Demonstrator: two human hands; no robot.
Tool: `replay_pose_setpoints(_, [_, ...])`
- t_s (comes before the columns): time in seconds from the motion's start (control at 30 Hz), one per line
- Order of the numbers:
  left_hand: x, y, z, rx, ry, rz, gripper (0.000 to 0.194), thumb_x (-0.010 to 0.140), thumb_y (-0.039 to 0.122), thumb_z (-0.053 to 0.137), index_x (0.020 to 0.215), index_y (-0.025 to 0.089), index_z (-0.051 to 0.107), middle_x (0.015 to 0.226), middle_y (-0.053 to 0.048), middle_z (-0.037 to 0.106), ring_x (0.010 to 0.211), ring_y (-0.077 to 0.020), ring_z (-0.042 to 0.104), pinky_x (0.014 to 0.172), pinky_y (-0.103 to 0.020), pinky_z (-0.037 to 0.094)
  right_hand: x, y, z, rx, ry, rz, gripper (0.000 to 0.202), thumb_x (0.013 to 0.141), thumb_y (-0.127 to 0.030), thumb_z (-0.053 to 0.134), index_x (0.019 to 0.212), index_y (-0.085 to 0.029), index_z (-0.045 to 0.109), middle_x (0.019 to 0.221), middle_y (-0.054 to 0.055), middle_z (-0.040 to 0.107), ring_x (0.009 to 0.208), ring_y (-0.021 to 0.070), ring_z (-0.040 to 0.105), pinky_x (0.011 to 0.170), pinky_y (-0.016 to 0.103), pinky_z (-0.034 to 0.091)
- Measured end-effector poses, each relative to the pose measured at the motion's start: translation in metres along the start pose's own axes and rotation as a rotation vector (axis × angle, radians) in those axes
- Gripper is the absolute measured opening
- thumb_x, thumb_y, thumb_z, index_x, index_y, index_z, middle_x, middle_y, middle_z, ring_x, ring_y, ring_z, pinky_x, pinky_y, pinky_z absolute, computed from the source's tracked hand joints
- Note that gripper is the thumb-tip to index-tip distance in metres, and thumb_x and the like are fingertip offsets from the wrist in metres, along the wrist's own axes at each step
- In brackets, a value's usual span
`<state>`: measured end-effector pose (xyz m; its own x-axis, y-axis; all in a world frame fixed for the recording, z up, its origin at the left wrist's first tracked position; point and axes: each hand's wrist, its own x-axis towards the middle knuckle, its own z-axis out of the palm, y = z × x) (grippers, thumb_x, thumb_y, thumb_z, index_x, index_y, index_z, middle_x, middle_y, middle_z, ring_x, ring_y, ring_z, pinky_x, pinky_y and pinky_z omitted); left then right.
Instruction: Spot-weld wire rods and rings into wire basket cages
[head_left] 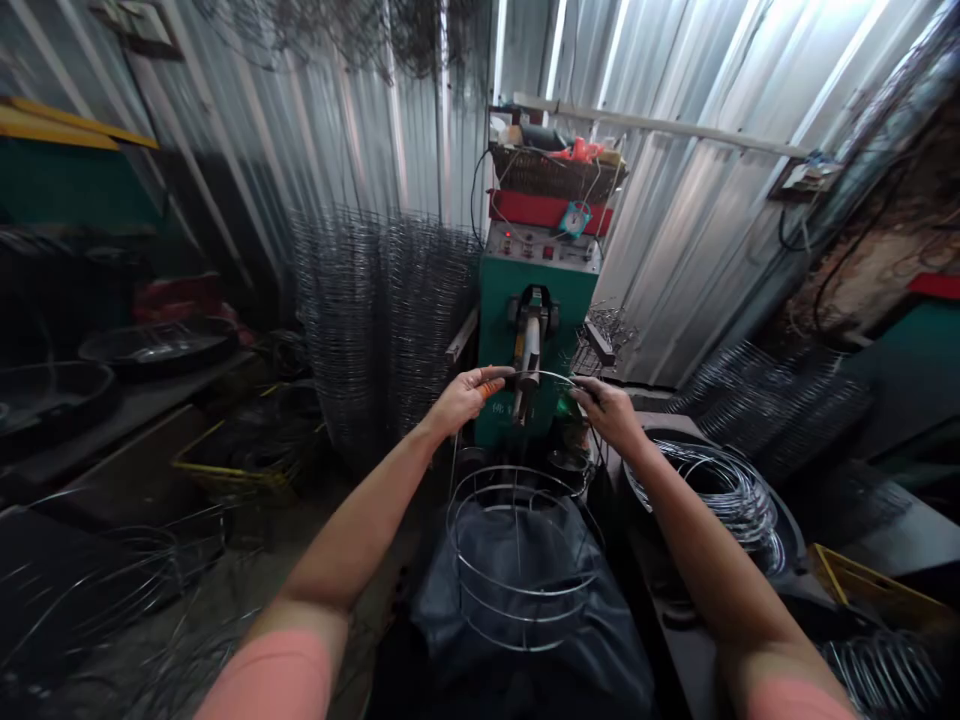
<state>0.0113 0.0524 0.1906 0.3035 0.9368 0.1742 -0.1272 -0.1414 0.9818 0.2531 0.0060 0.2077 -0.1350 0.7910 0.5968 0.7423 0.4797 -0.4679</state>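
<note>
Fingers (491,376) on wire (553,375) | wire cage (525,592) below | machine (574,320) ahead | coil (731,500) right

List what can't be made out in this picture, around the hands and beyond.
Head view: whether the curved silver wire touches the light-grey metal rod of the green box-shaped machine; too small and blurred.
Head view: the reading on the round teal-rimmed dial; too small.
Head view: part of the shiny silver wire coil; hidden behind the bare right forearm.
Head view: the rest of the salmon-pink left sleeve; cut off by the bottom edge.
</note>
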Motion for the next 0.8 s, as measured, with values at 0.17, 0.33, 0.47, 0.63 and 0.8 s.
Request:
replay_pose_setpoints(0.17, [0.015, -0.054, 0.002, 0.035, -0.092, -0.282, 0.043, 0.073, 0.034, 0.062, 0.112, 0.017, 0.059, 0.05, 0.01, 0.028, 0.034, -0.0022, 0.019, 0.034, -0.017, 0.009, -0.022, 0.061, 0.05, 0.093, -0.068, 0.235, 0.035, 0.082, -0.042, 0.044, 0.091, -0.017, 0.066, 0.082, 0.005, 0.068, 0.079, 0.0203, 0.061, 0.073, 0.029, 0.046])
replay_pose_setpoints(0.33, [0.02, -0.098, 0.005, 0.103, -0.079, -0.384, 0.045, 0.074, 0.032, 0.06, 0.115, 0.016, 0.057, 0.048, 0.011, 0.028, 0.033, -0.0027, 0.019, 0.034, -0.017, 0.008, -0.043, 0.097, 0.085, 0.066, -0.147, 0.273, 0.031, 0.083, -0.039, 0.044, 0.093, -0.018, 0.065, 0.085, 0.004, 0.068, 0.081, 0.0195, 0.062, 0.074, 0.028, 0.046])
replay_pose_setpoints(0.47, [0.024, -0.112, 0.001, 0.186, -0.093, -0.314, 0.046, 0.071, 0.031, 0.062, 0.116, 0.02, 0.058, 0.047, 0.008, 0.041, 0.033, -0.0036, 0.027, 0.034, -0.017, 0.019, -0.047, 0.107, 0.091, -0.03, -0.214, 0.174, 0.029, 0.087, -0.03, 0.042, 0.106, -0.02, 0.062, 0.091, 0.004, 0.068, 0.084, 0.0186, 0.063, 0.074, 0.027, 0.047])
replay_pose_setpoints(0.63, [0.025, -0.126, -0.007, 0.426, -0.155, -0.002, 0.037, 0.076, 0.034, 0.058, 0.109, 0.02, 0.064, 0.095, -0.004, 0.069, 0.085, -0.0174, 0.062, 0.076, -0.027, 0.047, -0.05, 0.108, 0.099, -0.302, -0.372, 0.126, 0.039, 0.089, -0.022, 0.039, 0.127, -0.027, 0.049, 0.094, 0.004, 0.068, 0.083, 0.0188, 0.063, 0.072, 0.026, 0.047])
replay_pose_setpoints(0.8, [0.025, -0.133, -0.01, 0.56, -0.238, 0.106, 0.038, 0.08, 0.031, 0.05, 0.115, 0.021, 0.06, 0.112, -0.002, 0.065, 0.103, -0.0184, 0.059, 0.096, -0.033, 0.039, -0.049, 0.103, 0.107, -0.574, -0.517, 0.145, 0.046, 0.089, -0.017, 0.035, 0.133, -0.028, 0.042, 0.091, 0.008, 0.067, 0.078, 0.0211, 0.064, 0.068, 0.028, 0.048])
